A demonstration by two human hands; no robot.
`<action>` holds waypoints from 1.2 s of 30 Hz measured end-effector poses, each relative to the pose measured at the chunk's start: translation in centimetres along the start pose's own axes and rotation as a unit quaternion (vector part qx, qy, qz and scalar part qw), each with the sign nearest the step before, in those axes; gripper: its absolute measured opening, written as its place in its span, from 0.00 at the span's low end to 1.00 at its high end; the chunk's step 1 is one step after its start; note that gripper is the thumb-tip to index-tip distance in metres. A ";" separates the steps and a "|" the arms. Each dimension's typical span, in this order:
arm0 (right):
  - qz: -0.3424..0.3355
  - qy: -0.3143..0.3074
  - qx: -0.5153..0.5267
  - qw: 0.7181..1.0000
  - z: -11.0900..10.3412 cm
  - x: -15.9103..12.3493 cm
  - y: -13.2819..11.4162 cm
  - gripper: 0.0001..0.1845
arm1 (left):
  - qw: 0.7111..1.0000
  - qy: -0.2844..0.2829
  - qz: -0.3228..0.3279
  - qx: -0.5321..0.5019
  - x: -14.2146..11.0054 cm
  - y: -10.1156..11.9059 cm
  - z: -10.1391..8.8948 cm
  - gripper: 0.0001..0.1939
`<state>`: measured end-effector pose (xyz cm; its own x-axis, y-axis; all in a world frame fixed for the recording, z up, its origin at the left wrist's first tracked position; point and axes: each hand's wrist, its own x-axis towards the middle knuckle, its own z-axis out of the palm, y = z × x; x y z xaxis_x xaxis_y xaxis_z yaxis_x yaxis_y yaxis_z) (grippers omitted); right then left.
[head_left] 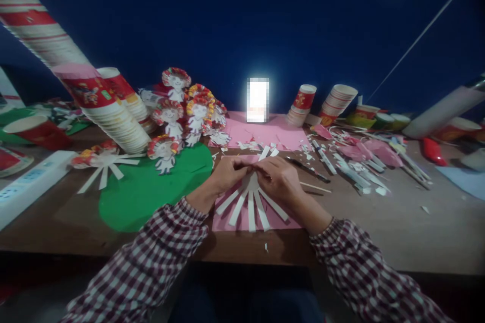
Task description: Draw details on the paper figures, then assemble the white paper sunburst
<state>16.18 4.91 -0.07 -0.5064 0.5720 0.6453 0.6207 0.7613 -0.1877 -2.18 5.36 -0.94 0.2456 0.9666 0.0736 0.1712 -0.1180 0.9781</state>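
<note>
A white paper cup cut into strips [251, 207] lies splayed like a sunburst on a pink sheet [223, 223]. My left hand [231, 174] is closed at its far left side, with thumb and fingers pinched on it. Close beside it, my right hand [279, 176] pinches the same cut cup from the right. The fingertips of both hands almost meet above its middle and hide what they grip exactly. Several bare strips fan out toward me below the hands, and a few more stick out beyond them.
A green sheet [151, 194] lies at left, with paper figures [199, 113] behind it. Tall cup stacks [117, 121] lean there, near a white power strip [34, 186]. At right are a brush [314, 171], pink scraps [382, 152] and a red object [432, 151]. A bright screen [257, 101] stands behind.
</note>
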 end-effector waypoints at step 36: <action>0.123 0.098 -0.149 0.976 -2.1 -0.8 1.7 0.09 | 0.995 0.092 0.017 0.039 0.5 -1.2 -1.0 0.16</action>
<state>18.92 5.09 0.64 -0.2143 0.6340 0.7431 0.8705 0.4690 -0.1491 -3.18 6.23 -1.89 0.0738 0.9864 0.1472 0.2416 -0.1608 0.9569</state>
